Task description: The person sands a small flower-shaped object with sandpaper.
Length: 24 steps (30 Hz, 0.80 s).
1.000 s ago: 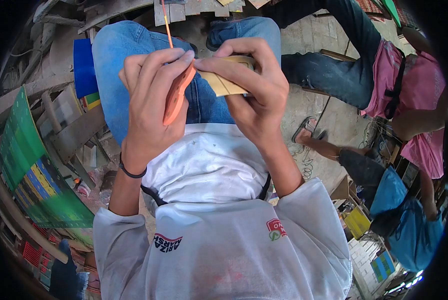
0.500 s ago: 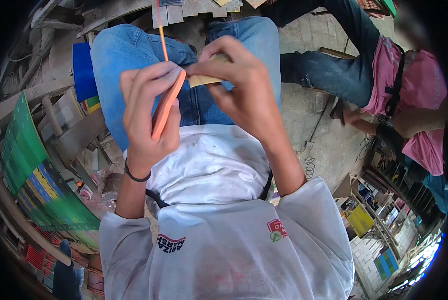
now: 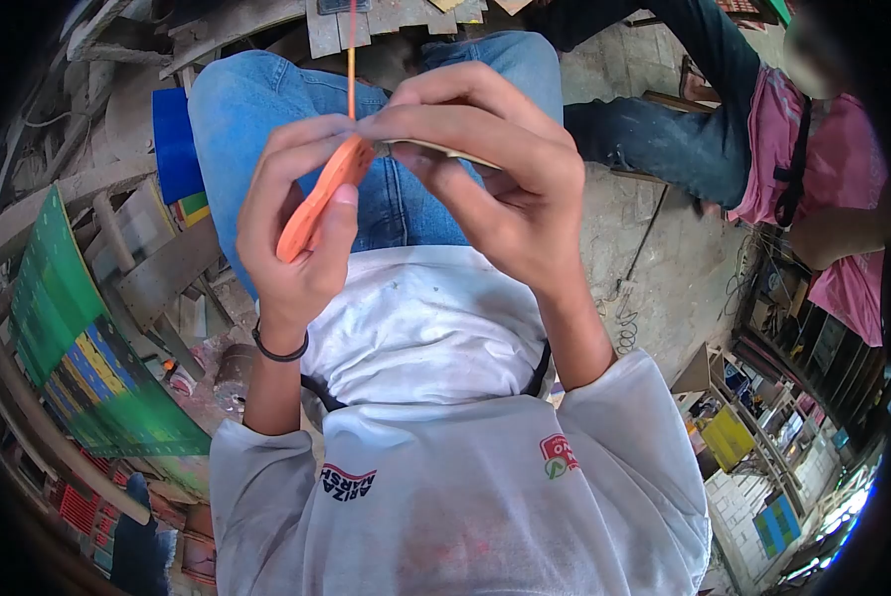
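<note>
An orange flat piece with rounded edges is tilted in front of my lap, and my left hand is closed around it, thumb on its near face. From its upper end a thin orange rod points away from me. My right hand pinches a folded tan sheet that looks like sandpaper, seen nearly edge-on. Its fingertips meet the upper end of the orange piece, beside my left fingertips. The exact contact between sheet and piece is hidden by the fingers.
Slatted wood lies beyond my knees. At the left stand a green patterned panel, a blue board and wooden beams. Another person in a pink top sits at the right. A cable runs over the floor.
The orange piece has turned, showing more of its broad face. My right hand has shifted slightly right, and the tan sheet now shows nearly edge-on. The rod has swung to the right.
</note>
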Each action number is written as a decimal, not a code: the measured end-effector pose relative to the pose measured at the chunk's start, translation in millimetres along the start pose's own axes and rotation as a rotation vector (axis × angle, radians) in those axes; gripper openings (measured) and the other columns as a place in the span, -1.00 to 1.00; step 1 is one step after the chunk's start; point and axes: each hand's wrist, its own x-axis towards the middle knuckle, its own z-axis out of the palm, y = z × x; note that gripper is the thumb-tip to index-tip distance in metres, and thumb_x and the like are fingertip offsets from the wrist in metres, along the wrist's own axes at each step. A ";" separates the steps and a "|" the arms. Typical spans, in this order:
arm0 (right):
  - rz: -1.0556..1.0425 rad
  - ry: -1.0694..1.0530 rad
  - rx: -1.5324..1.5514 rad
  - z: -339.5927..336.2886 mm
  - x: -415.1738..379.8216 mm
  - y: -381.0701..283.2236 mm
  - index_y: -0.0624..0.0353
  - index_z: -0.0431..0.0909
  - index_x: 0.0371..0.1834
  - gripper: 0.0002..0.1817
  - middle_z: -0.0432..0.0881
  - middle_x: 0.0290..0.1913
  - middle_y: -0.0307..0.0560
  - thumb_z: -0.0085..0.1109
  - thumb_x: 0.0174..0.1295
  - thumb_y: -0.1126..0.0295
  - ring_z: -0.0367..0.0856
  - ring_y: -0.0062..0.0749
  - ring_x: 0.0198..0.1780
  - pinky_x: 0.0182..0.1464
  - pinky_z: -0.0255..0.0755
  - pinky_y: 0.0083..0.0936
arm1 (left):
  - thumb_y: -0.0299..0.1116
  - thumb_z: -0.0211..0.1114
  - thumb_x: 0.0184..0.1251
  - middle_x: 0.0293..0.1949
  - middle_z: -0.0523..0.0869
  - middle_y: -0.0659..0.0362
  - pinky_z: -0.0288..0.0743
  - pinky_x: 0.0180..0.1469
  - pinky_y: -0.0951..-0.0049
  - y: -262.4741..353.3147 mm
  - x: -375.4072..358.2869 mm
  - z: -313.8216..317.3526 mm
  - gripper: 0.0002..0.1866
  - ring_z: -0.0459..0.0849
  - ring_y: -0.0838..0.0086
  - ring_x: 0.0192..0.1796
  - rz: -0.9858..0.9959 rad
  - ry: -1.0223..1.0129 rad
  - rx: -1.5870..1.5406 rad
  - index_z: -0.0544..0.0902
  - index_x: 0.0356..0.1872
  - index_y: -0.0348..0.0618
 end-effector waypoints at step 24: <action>0.192 0.069 0.051 0.6 -16.0 -3.0 0.25 0.72 -0.17 -0.71 0.62 -0.18 -0.05 0.23 -0.01 0.66 0.66 -0.33 -0.15 -0.11 0.52 -0.51 | -0.28 0.22 0.27 -0.05 0.57 0.02 0.56 0.05 0.32 -17.3 -4.8 -3.4 -0.57 0.61 0.31 -0.07 -0.734 0.170 -1.347 0.47 0.09 -0.30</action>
